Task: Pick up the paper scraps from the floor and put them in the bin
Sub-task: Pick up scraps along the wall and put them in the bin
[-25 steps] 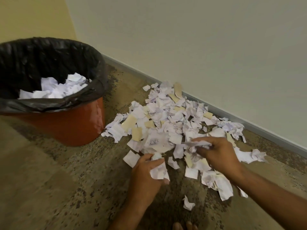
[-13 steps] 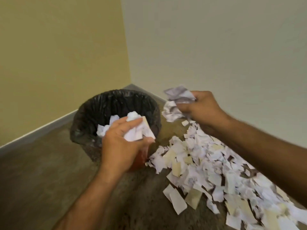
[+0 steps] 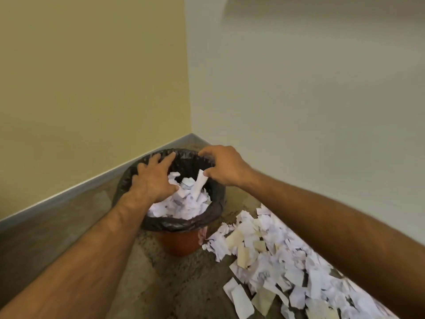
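An orange bin [image 3: 179, 244] lined with a black bag [image 3: 181, 223] stands in the room's corner, holding a heap of white paper scraps [image 3: 184, 204]. Both my hands hover over its mouth. My left hand [image 3: 155, 178] has its fingers spread above the left half and holds nothing. My right hand [image 3: 226, 165] is over the right rim with fingers loosely curled apart; a long white strip [image 3: 199, 183] falls just below its thumb. A wide pile of white and tan paper scraps [image 3: 278, 265] lies on the floor to the right of the bin.
A yellow wall [image 3: 92, 77] stands behind the bin on the left and a pale wall [image 3: 310, 100] on the right, both with a grey skirting [image 3: 69, 192]. Speckled brown floor [image 3: 177, 288] lies between my forearms.
Both hands, which clutched bunches of scraps half a second ago, have moved over the bin's mouth and let go; the scraps now lie in the bin or fall into it.
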The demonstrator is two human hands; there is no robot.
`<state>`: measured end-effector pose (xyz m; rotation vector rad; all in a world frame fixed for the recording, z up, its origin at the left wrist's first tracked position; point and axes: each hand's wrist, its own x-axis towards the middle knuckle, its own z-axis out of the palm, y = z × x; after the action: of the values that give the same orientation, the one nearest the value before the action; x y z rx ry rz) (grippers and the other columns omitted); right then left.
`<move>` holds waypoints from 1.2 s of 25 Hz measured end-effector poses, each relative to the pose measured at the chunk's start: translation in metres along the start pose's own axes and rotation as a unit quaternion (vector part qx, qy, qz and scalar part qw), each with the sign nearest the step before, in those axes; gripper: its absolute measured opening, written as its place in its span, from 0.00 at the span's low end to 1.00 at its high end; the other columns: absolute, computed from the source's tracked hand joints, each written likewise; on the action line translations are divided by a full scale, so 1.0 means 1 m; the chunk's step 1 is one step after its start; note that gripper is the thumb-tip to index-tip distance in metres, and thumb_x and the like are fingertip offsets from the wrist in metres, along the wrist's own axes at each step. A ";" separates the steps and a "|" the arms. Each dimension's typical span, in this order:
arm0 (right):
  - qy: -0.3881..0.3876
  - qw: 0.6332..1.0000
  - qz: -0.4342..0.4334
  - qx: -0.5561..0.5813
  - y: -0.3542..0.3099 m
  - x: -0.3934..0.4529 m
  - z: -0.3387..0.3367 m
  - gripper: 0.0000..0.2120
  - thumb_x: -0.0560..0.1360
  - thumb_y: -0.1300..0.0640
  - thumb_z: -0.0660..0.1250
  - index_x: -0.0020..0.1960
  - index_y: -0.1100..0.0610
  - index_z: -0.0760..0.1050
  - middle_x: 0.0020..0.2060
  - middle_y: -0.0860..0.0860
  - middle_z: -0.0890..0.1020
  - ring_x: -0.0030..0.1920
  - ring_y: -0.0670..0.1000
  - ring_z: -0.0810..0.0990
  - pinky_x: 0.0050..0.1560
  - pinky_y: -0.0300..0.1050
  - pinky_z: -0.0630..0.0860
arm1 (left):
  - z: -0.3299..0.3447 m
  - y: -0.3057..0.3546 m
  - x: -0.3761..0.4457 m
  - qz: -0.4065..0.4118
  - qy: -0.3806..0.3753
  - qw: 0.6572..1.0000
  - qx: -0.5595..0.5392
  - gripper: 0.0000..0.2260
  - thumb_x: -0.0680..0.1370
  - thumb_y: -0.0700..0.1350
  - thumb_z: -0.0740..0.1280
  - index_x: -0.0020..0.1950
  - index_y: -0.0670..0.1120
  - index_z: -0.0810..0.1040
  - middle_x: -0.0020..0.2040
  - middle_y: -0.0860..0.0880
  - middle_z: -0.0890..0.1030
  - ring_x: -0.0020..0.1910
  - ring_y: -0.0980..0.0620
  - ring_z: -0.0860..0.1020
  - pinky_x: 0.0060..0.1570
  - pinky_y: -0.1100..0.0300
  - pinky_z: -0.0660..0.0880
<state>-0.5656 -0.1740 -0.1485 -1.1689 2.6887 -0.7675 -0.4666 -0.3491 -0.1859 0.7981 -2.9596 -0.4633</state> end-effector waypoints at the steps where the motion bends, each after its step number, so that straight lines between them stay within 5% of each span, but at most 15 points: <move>1: 0.021 1.000 -0.003 0.017 0.011 -0.016 -0.005 0.23 0.71 0.59 0.74 0.66 0.52 0.76 0.64 0.49 0.79 0.63 0.50 0.76 0.60 0.39 0.68 | 0.004 0.007 -0.006 0.031 0.033 0.999 0.004 0.38 0.74 0.52 0.72 0.78 0.58 0.55 0.77 0.47 0.58 0.73 0.38 0.60 0.70 0.42 0.63; 4: 0.073 0.997 0.003 0.039 0.063 -0.089 -0.003 0.18 0.72 0.56 0.74 0.61 0.52 0.79 0.58 0.47 0.82 0.55 0.45 0.77 0.59 0.42 0.71 | 0.035 0.040 -0.044 0.206 0.116 0.960 -0.151 0.28 0.75 0.48 0.72 0.73 0.53 0.67 0.68 0.49 0.71 0.66 0.46 0.70 0.64 0.48 0.71; 7: 0.037 0.998 0.058 0.007 0.135 -0.180 0.033 0.20 0.72 0.49 0.74 0.63 0.49 0.77 0.59 0.46 0.80 0.55 0.44 0.77 0.58 0.49 0.76 | 0.099 0.074 -0.085 0.307 0.023 0.943 -0.128 0.27 0.75 0.53 0.71 0.72 0.58 0.66 0.66 0.55 0.72 0.63 0.53 0.72 0.60 0.55 0.73; 11: -0.170 0.972 0.139 -0.085 0.193 -0.276 0.096 0.33 0.74 0.39 0.67 0.75 0.40 0.59 0.75 0.44 0.62 0.71 0.48 0.65 0.66 0.48 0.71 | 0.202 0.083 -0.120 0.219 -0.205 0.951 -0.074 0.46 0.67 0.61 0.75 0.76 0.66 0.48 0.77 0.54 0.54 0.74 0.46 0.59 0.65 0.50 0.69; 15: -0.191 0.956 0.205 -0.086 0.207 -0.294 0.157 0.41 0.72 0.32 0.62 0.77 0.38 0.44 0.78 0.47 0.52 0.73 0.56 0.62 0.61 0.54 0.75 | 0.276 0.078 -0.146 0.129 -0.316 0.939 -0.025 0.59 0.63 0.56 0.81 0.75 0.66 0.36 0.79 0.48 0.35 0.78 0.39 0.41 0.72 0.39 0.61; 21: -0.185 0.951 0.233 -0.084 0.197 -0.255 0.207 0.44 0.73 0.31 0.60 0.77 0.40 0.36 0.78 0.53 0.49 0.72 0.60 0.62 0.60 0.55 0.75 | 0.313 0.083 -0.142 0.141 -0.290 0.945 0.056 0.56 0.71 0.53 0.76 0.72 0.64 0.28 0.78 0.41 0.32 0.77 0.34 0.48 0.68 0.42 0.67; 25: -0.197 0.943 0.256 -0.078 0.203 -0.237 0.214 0.44 0.73 0.40 0.65 0.77 0.44 0.39 0.76 0.55 0.52 0.69 0.61 0.66 0.61 0.55 0.74 | 0.329 0.088 -0.130 0.135 -0.275 0.948 0.084 0.58 0.70 0.53 0.77 0.72 0.65 0.26 0.78 0.39 0.36 0.76 0.33 0.52 0.67 0.43 0.69; 30: -0.208 0.944 0.245 -0.078 0.212 -0.225 0.224 0.32 0.75 0.44 0.66 0.74 0.45 0.55 0.74 0.53 0.60 0.66 0.58 0.71 0.59 0.51 0.77 | 0.338 0.089 -0.110 0.145 -0.295 0.936 0.129 0.50 0.69 0.53 0.78 0.78 0.59 0.45 0.79 0.42 0.47 0.75 0.36 0.55 0.69 0.45 0.64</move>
<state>-0.4820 0.0172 -0.4685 -0.5493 2.5309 -0.2048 -0.4538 -0.1280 -0.4775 0.2351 -3.6723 -0.3460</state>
